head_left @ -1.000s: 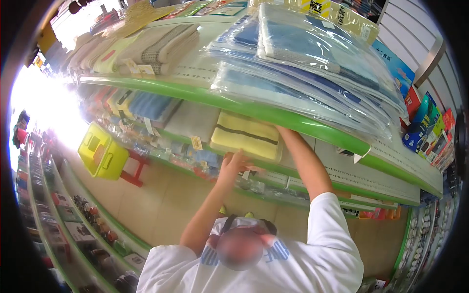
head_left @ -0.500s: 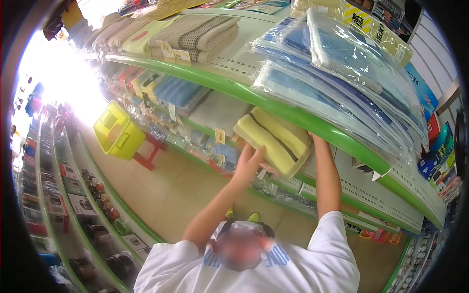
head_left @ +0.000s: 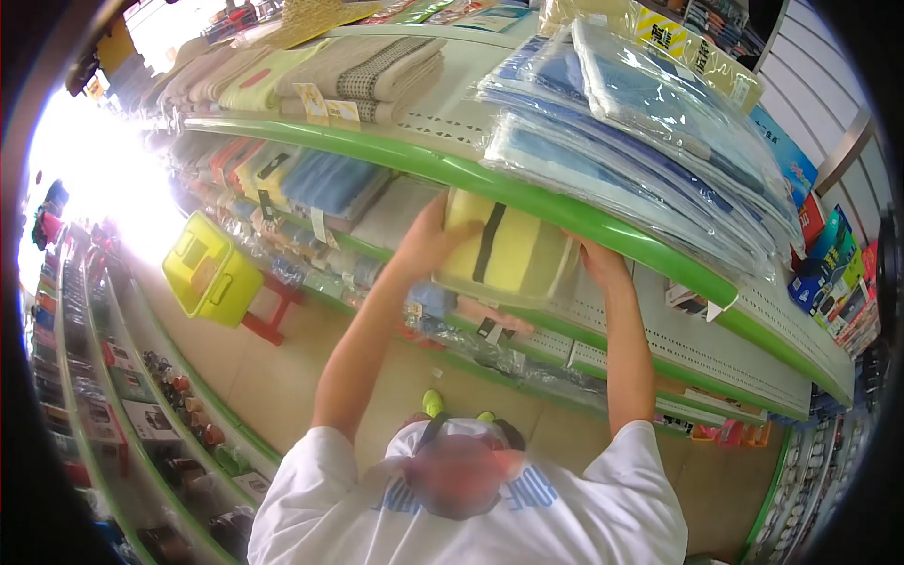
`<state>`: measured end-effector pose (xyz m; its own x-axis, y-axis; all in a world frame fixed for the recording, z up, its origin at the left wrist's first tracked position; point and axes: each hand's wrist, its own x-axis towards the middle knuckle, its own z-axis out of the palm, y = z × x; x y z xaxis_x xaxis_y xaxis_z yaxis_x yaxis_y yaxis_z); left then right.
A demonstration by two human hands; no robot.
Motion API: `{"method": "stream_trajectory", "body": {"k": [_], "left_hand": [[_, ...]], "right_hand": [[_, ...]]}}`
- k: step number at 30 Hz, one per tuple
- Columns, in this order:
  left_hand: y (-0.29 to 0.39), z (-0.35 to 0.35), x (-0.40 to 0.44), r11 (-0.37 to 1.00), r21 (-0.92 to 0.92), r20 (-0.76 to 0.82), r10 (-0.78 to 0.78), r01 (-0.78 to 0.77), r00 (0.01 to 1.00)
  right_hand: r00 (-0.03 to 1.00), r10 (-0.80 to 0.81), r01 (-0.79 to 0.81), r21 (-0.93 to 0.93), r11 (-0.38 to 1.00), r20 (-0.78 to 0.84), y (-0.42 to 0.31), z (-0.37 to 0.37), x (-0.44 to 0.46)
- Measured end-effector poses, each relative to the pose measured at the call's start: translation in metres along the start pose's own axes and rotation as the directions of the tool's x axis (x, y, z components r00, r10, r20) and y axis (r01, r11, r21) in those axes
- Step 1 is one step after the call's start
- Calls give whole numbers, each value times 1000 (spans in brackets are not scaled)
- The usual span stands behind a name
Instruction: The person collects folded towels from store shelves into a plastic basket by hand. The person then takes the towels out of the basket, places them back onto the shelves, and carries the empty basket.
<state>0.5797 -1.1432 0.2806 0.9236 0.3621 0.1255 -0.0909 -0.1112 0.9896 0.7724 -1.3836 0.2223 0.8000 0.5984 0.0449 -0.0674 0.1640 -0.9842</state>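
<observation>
A stack of folded yellow towels [head_left: 513, 250] with a dark stripe lies on the second shelf, partly under the green edge [head_left: 565, 209] of the top shelf. My left hand [head_left: 435, 235] grips its left side, thumb on top and the other fingers partly hidden. At the right side, my right hand [head_left: 600, 261] has its fingers curled against the stack, their tips partly covered by the shelf edge. Blue folded towels [head_left: 331, 179] rest farther left on that same shelf.
Plastic-wrapped blue towels [head_left: 650, 141] and beige towels [head_left: 377, 73] lie on the top shelf. A yellow-green basket [head_left: 209, 271] on a red stool [head_left: 273, 309] stands on the floor at left. Another goods shelf [head_left: 169, 405] runs along the lower left.
The yellow towels tilted out from the shelf and now sit turned, their stripe running front to back. My left hand moved from the front edge to their left side.
</observation>
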Motion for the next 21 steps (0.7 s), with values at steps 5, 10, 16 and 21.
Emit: {"method": "stream_trajectory", "body": {"k": [5,10,16,21], "left_hand": [[18,-4,11,548,643,209,546,-535,811],[2,14,-3,-64,708,543,686,-704,484],[-8,14,2,-90,714,548,689,-694,475],[-70,19,-18,57,736,608,381,-674,696]], "right_hand": [[955,-289,177,-652,737,-67,6,-5,9],[921,-361,129,-760,637,-146,58,16,31],[962,-111,-35,-516,856,-249,41,37,68],[920,387,-365,232,902,-58,40,5,2]]}}
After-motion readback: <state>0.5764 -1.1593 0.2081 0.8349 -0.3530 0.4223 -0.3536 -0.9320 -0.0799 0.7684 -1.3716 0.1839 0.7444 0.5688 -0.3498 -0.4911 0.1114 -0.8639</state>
